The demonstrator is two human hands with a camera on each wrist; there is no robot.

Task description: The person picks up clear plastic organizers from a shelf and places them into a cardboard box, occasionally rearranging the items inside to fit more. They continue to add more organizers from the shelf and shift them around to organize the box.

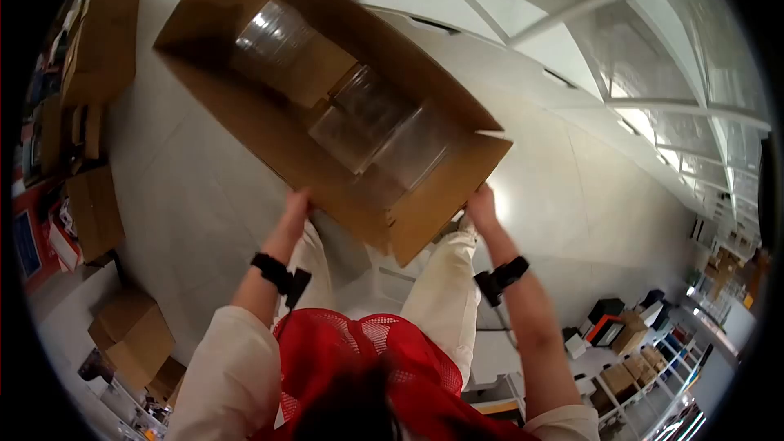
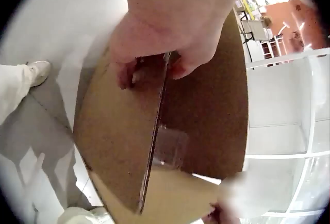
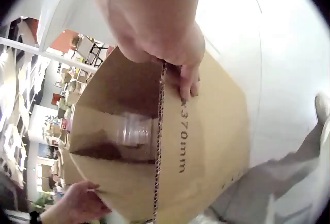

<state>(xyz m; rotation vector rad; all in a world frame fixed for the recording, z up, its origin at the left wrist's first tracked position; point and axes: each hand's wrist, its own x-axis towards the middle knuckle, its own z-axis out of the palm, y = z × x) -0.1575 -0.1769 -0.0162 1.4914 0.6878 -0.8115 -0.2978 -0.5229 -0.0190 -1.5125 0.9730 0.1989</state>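
Observation:
Both hands hold a large open cardboard box [image 1: 449, 196] in front of the legs. My left hand [image 1: 296, 212] grips the near left wall; in the left wrist view its thumb is inside the edge and the fingers [image 2: 126, 74] are outside. At the near right corner my right hand [image 1: 482, 206] pinches another wall, its fingers [image 3: 191, 82] bent over the outside, above printed text ending in "370mm". Inside the box lie a round clear plastic container [image 1: 269, 33] at the far end and clear rectangular plastic containers [image 1: 412, 147] nearer the body, beside a brown cardboard piece [image 1: 320, 73].
White shelving [image 1: 563, 41] with clear panels runs along the far right. Cardboard boxes [image 1: 102, 41] are stacked on the left, with an open carton [image 1: 135, 339] lower down. Pale floor [image 1: 555, 180] surrounds the person's feet. More boxes [image 1: 633, 367] sit on racks at lower right.

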